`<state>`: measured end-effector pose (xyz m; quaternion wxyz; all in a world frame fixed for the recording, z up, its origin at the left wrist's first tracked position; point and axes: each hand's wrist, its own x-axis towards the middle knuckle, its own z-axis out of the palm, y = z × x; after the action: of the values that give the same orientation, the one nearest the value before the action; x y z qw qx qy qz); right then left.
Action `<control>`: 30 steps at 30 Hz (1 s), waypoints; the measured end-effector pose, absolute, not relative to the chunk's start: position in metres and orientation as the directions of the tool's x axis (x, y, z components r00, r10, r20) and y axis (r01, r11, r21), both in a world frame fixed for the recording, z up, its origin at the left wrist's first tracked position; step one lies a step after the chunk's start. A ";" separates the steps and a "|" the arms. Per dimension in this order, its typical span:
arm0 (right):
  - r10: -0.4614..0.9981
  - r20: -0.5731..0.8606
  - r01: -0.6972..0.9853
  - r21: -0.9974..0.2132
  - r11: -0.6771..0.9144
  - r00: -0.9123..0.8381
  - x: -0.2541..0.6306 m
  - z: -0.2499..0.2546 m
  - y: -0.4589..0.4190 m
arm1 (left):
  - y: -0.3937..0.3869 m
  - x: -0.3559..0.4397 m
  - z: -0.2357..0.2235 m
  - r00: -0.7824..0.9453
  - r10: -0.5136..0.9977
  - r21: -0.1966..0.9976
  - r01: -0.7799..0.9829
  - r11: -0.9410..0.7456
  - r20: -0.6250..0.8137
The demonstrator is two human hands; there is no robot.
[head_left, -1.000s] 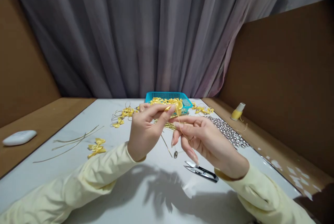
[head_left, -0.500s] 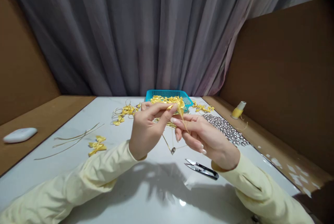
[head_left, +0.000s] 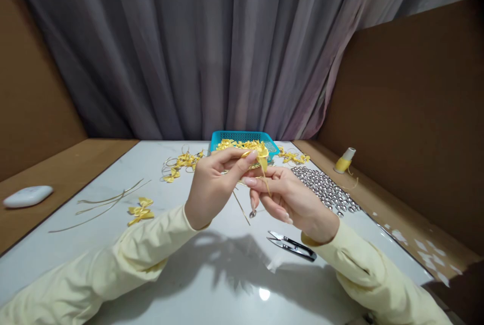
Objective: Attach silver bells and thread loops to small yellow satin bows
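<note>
My left hand (head_left: 214, 183) pinches a yellow ribbon bow (head_left: 261, 153) between thumb and fingers, in front of the basket. A narrow yellow strand (head_left: 265, 178) hangs from the bow towards my right hand (head_left: 291, 196). The right thumb and index finger are pressed together on thin cord near the bow; the exact grip is partly hidden. Just below the right fingers is a shiny silver bead (head_left: 253, 213). A thin gold cord (head_left: 242, 206) slants down beneath the hands. Black-handled thread snips (head_left: 293, 247) lie on the table below my right hand.
Behind the hands stands a blue basket (head_left: 215, 137) of yellow bows. Silver beads (head_left: 325, 188) spread at right, near a thread spool (head_left: 345, 160). Left are loose cords (head_left: 113, 201), a ribbon piece (head_left: 141, 211) and a white oval object (head_left: 28, 197). Brown panels flank the table.
My right hand has shifted slightly left, and the silver bead has moved up to beside its fingers. The strand from the bow hangs more steeply. My left hand keeps its pinch.
</note>
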<state>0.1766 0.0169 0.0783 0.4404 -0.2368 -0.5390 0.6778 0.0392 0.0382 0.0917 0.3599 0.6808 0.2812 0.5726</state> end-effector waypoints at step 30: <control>0.859 0.288 -0.276 -0.944 0.181 -0.423 0.182 0.062 0.013 | 0.034 0.039 0.091 0.252 0.804 0.830 0.007 -0.558 0.539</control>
<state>0.1819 0.0128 0.0621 0.4793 -0.2428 -0.6005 0.5923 0.0385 0.0337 0.0913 0.3698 0.6994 0.2900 0.5385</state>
